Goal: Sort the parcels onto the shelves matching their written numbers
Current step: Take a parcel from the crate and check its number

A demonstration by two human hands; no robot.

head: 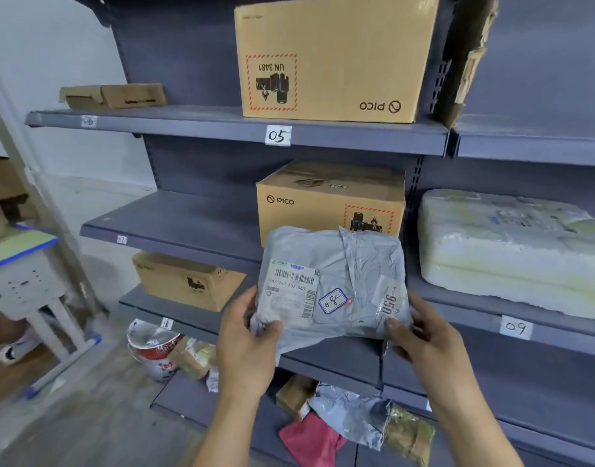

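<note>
Both hands grasp a grey parcel (pixel 333 284) by its lower corners: the left hand (pixel 247 335) pinches the left corner, the right hand (pixel 420 335) the right. The parcel's sticker reads 08. Just behind it sits a cardboard box (pixel 329 200); right of the hands, a shelf label (pixel 515 327) reads 09.

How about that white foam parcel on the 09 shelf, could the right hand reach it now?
Likely not yet: nothing blocks the white foam parcel, but the right hand grips the grey parcel.
</note>
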